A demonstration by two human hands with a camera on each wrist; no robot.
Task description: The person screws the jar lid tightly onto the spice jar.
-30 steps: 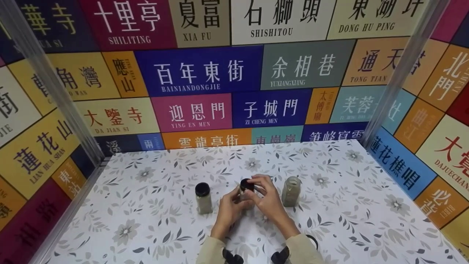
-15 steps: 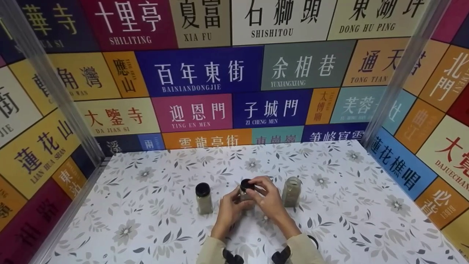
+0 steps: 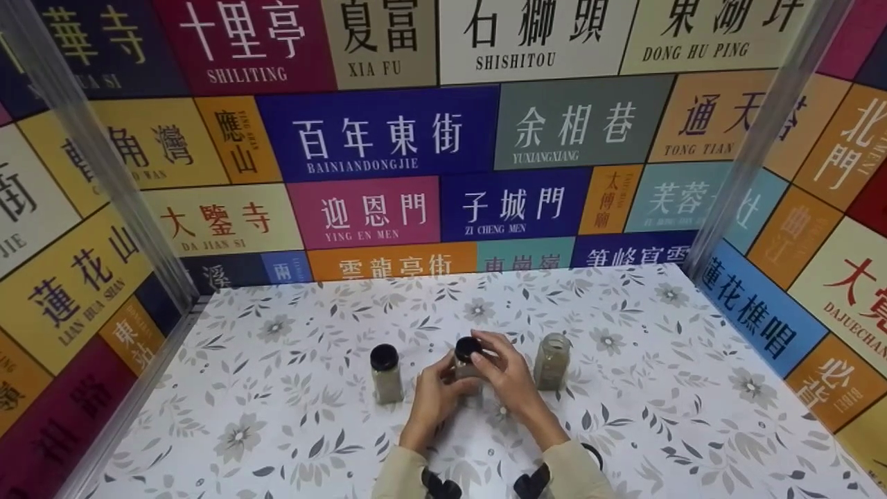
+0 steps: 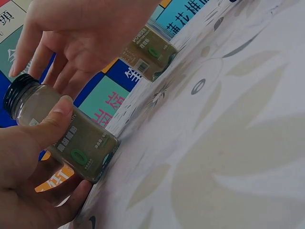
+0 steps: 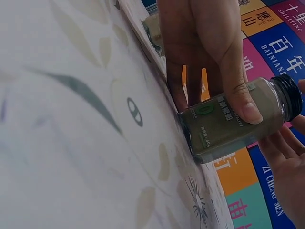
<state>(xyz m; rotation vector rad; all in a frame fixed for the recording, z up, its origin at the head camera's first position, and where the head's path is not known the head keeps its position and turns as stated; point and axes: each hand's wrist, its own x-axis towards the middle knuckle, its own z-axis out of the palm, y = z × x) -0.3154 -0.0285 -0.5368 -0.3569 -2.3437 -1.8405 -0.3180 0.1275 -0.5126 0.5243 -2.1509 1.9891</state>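
A small glass jar of greyish-brown powder (image 4: pixel 89 146) stands upright on the table, with a black screw lid (image 3: pixel 468 346) on its mouth. My left hand (image 3: pixel 435 394) grips the body of this jar, its thumb (image 5: pixel 248 110) across the labelled front. At the top, my right hand (image 3: pixel 511 378) pinches the lid between thumb and fingers. A second jar, capped in black (image 3: pixel 386 374), stands to the left of my hands. To their right is an uncapped jar (image 3: pixel 552 364) with similar powder inside.
A white tablecloth with grey flowers and leaves (image 3: pixel 298 443) covers the table. Colourful panels with printed characters (image 3: pixel 378 135) enclose the back and sides. Clear corner posts (image 3: pixel 734 149) rise at the table's rear corners.
My right thumb and fingers have shifted round the lid, and more of its black top shows now. The left hand keeps its hold; the side jars stand where they were.
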